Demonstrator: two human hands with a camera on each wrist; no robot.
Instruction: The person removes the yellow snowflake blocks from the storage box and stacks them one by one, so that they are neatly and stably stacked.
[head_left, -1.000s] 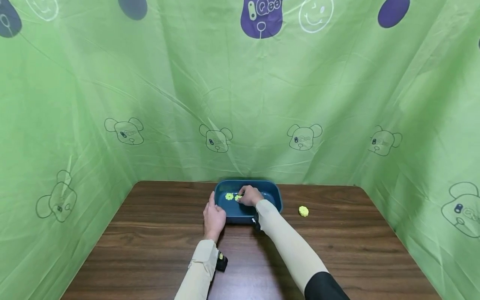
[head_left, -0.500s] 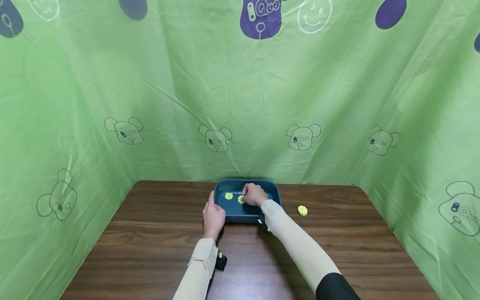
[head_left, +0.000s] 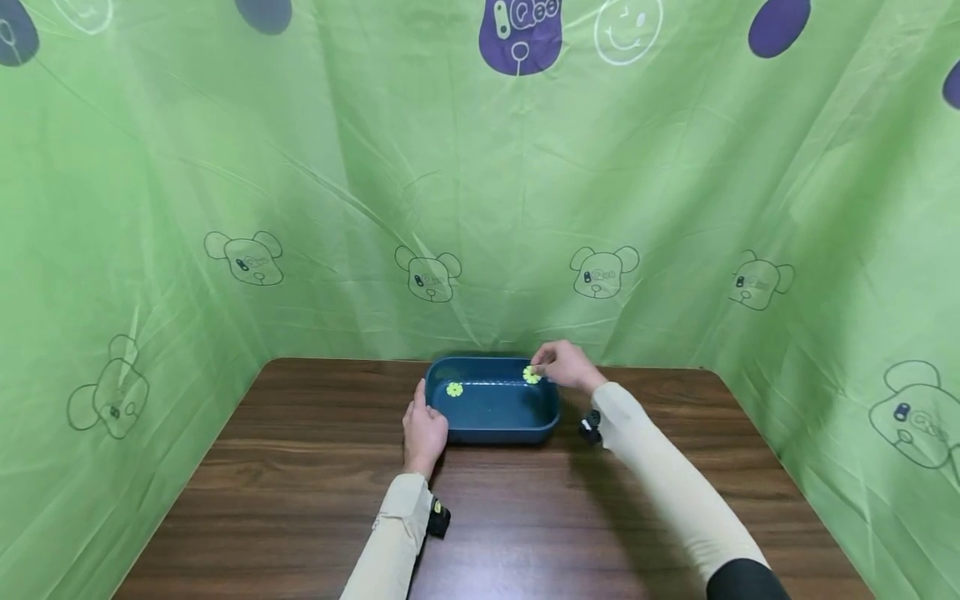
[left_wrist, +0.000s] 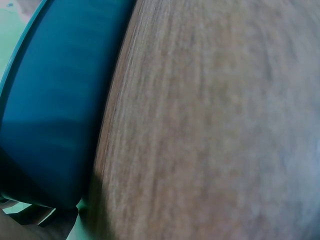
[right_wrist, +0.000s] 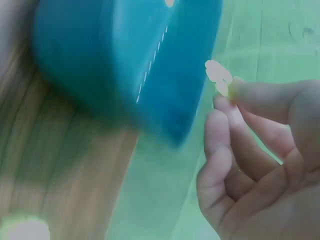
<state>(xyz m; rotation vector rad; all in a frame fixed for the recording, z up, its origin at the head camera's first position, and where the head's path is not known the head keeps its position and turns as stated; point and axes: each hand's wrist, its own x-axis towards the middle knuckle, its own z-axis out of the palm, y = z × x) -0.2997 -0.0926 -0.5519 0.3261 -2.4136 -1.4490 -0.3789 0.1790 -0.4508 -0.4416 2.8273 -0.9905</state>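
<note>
Over the back right corner of a dark blue plastic basin (head_left: 491, 435), my right hand (head_left: 567, 365) pinches a small yellow flower-shaped piece (head_left: 531, 375) between thumb and fingers. The right wrist view shows that piece (right_wrist: 218, 76) edge-on, thin and washed out by light, held beyond the rim. A matching flower-shaped piece (head_left: 454, 389) lies inside the basin, toward its left end. My left hand (head_left: 425, 432) rests against the basin's left end with its index finger straight along the wall. In the left wrist view, its fingers (left_wrist: 37, 227) show at the basin's lower end.
The basin stands near the back edge of a brown wooden table (head_left: 300, 483). Green printed cloth (head_left: 517, 208) hangs close behind and on both sides. A bright pale object (right_wrist: 25, 229) sits on the table at the right wrist view's lower left.
My right hand has lifted the second flower-shaped piece off the basin floor and carried it rightward to the back right rim. The yellow thing on the table is now hidden behind my right arm.
</note>
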